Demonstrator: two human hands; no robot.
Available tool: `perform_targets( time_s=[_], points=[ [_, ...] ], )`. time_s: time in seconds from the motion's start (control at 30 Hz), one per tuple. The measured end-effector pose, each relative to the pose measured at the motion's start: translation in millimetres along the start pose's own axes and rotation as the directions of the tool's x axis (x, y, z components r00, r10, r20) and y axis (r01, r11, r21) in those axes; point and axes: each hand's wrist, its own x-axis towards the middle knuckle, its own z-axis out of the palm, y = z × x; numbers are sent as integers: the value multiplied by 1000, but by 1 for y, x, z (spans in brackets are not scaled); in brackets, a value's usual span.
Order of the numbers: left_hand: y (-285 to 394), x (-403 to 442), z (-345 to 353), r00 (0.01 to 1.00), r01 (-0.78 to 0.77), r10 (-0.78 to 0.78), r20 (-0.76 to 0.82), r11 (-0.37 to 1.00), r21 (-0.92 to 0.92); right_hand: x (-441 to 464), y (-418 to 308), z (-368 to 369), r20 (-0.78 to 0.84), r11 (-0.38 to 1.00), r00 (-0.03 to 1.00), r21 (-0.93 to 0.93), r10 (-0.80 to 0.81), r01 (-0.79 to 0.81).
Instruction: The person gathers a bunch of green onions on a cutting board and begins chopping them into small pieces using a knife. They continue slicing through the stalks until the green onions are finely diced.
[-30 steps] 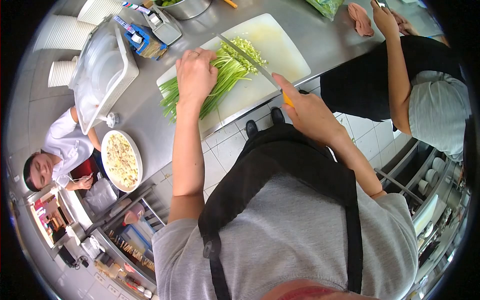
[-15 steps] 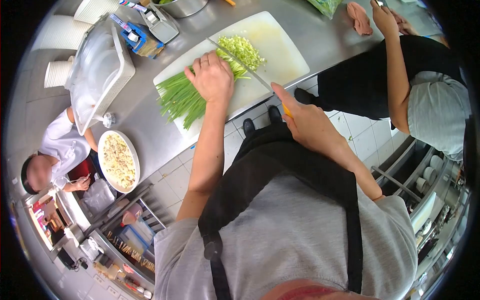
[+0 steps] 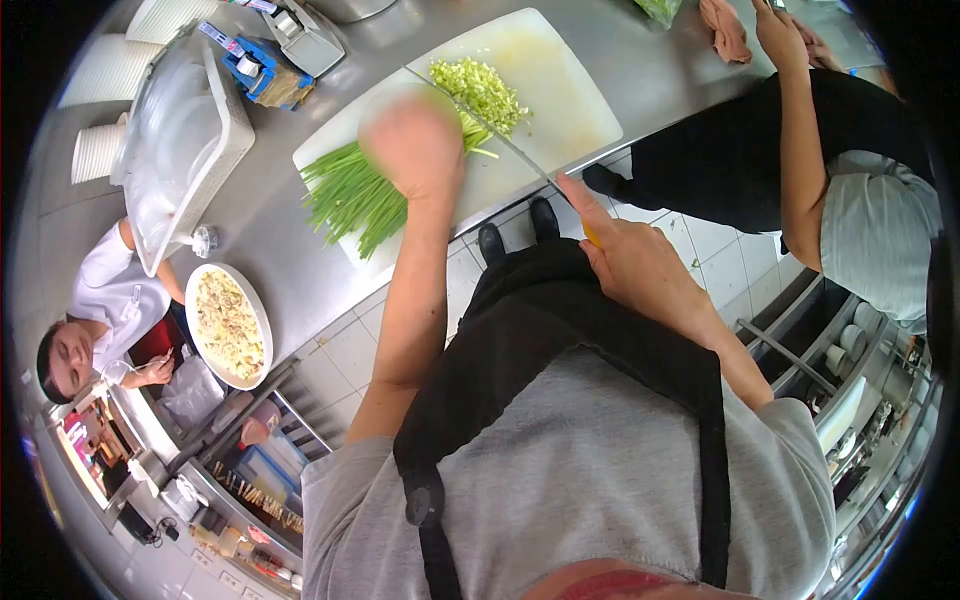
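Observation:
A white cutting board (image 3: 572, 95) lies on the steel counter. My left hand (image 3: 415, 145) rests over a bunch of long green chives (image 3: 345, 195), holding it against the board; its fingers are blurred now, though they were curled over the stalks a moment ago. In my right hand (image 3: 640, 262) is a knife (image 3: 520, 153) with a yellow handle, index finger stretched along the top of the blade. The blade crosses the cut end of the bunch. On its far side sits a pile of chopped chives (image 3: 478, 90).
To the left are a white oval bowl of food (image 3: 228, 325), a white basket (image 3: 215, 150), a blue tape dispenser (image 3: 265, 75) and a person in white (image 3: 125, 275). A co-worker in a black apron (image 3: 720, 160) stands at right, near a pink cloth (image 3: 725, 30).
The view has shifted slightly, so the counter items appear a little further left and up. My left hand still lies on the chives, and the knife stays at their cut end.

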Motion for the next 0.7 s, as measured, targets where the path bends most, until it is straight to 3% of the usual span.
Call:
perform_targets(
  time_s=[0.3, 0.37, 0.53, 0.7],
  points=[
    [2, 0, -2, 997, 63, -62, 54, 998, -1, 12, 5, -1, 132, 999, 991, 25, 21, -25],
    [1, 1, 1, 999, 50, -50, 19, 999, 15, 27, 11, 7, 51, 986, 998, 164, -47, 38],
    [2, 1, 0, 996, 69, -70, 48, 997, 34, 69, 23, 38, -34, 986, 997, 151, -71, 76],
    [2, 4, -2, 992, 91, -95, 86, 995, 47, 44, 5, 12, -40, 994, 996, 79, -77, 80]
  ],
)
